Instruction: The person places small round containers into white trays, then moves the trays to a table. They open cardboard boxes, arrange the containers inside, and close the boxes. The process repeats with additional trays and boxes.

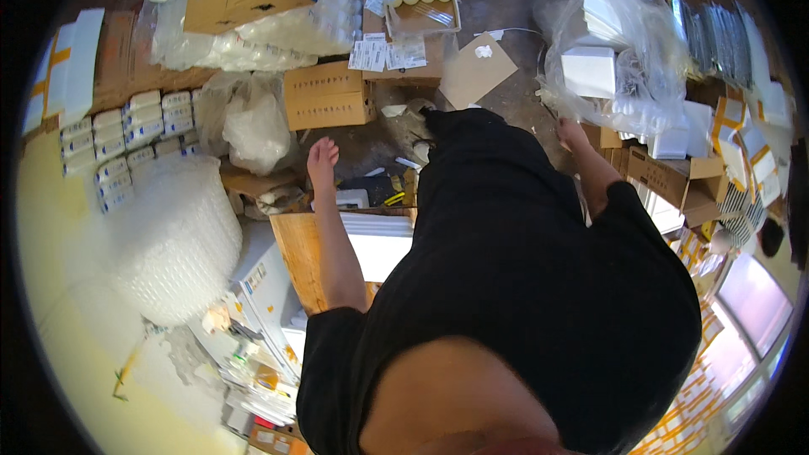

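Observation:
My left hand (pixel 323 155) is raised with its fingers loosely bent and nothing visible in it. It is nearest to a closed cardboard box (pixel 325 98) printed with writing. My right hand (pixel 571 134) hangs at my other side, beside a large clear plastic bag (pixel 648 63) of white foam pieces; its fingers are too small and partly hidden to tell their pose. Ahead, a shallow open carton (pixel 423 24) holds several round containers with blue lids and some clear thin items. Printed paper sheets (pixel 406 54) lie in front of it. A flat cardboard piece (pixel 479 69) lies on the floor, with crumpled white paper on it.
Bubble wrap (pixel 183 240) and wrapped white packs (pixel 144 120) stand at left. A wooden surface (pixel 300 253) and a white foam stack (pixel 379 243) are beside my left forearm. An open cardboard box (pixel 670 180) stands at right. Another person (pixel 742 221) in striped clothing is at far right.

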### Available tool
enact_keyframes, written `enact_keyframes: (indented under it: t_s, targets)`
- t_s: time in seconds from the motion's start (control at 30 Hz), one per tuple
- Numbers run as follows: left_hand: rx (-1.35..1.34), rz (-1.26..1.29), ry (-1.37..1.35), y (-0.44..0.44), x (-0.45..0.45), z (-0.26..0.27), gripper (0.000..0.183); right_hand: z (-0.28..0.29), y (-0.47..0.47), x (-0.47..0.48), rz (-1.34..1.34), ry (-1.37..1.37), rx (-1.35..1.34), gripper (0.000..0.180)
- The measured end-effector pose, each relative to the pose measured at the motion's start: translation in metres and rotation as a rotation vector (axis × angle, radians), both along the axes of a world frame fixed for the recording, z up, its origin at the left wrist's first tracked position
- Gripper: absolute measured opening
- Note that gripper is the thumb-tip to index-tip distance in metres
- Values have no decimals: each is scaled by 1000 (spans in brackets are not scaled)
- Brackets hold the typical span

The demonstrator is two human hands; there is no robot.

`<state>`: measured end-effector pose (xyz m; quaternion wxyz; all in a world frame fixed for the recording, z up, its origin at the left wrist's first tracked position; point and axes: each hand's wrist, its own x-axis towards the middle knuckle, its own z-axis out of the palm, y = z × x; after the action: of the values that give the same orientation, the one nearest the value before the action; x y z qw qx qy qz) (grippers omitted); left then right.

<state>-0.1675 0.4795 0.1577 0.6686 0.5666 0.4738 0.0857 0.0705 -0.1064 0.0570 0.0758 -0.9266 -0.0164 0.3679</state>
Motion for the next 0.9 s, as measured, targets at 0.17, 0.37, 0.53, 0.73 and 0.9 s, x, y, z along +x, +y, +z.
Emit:
enact_keyframes:
  t_s: [0.17,0.37,0.53,0.73,0.9]
  targets:
    - [-89,-62,35,-64,32,-37,26,20,-50,-11,269,79,-80,35]
    - [-35,-426,135,-182,-17,-120,28,9,11,72,92,-54,76,42]
    - [-257,-44,455,-311,-47,-105,32,-49,74,153,-39,1,168,40]
    - [-63,229,692,-460,13,-34,24,-170,208,234,-638,349,720,52]
    - [-312,278,609,-492,48,-1,26,-239,268,278,-605,294,640,41]
